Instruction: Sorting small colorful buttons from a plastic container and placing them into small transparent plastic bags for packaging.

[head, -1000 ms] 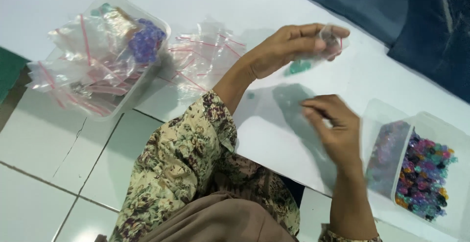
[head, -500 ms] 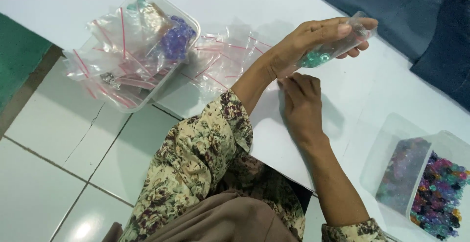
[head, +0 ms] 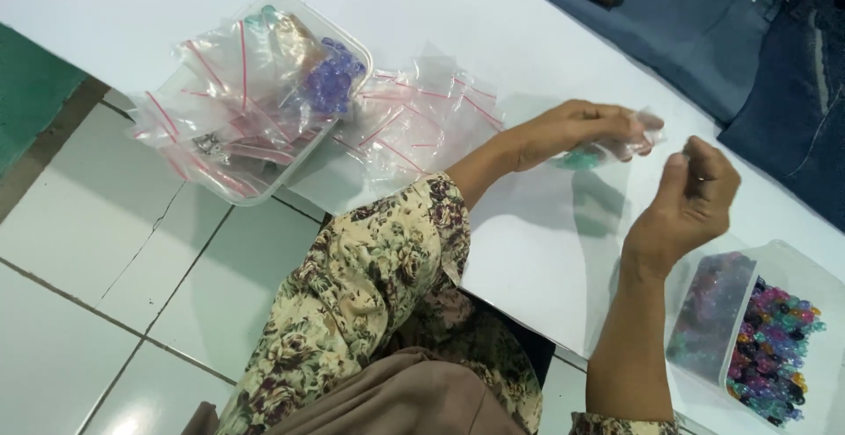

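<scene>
My left hand [head: 572, 131] holds a small clear zip bag [head: 616, 146] above the white table [head: 493, 30]; teal beads show inside the bag. My right hand [head: 695, 197] hovers just right of the bag's mouth, thumb and fingers pinched together; I cannot see anything between them. A clear tub of mixed coloured beads [head: 775, 351] sits at the lower right, below my right wrist.
A clear tub [head: 255, 184] at the upper left is stuffed with red-striped zip bags, some with purple beads. More empty zip bags [head: 422, 122] lie loose beside it. Dark blue cloth [head: 704, 30] lies at the table's far right. White floor tiles [head: 106, 250] lie below left.
My right hand has drawn away from my left hand to the right of the bag. My left hand has lowered slightly with the bag.
</scene>
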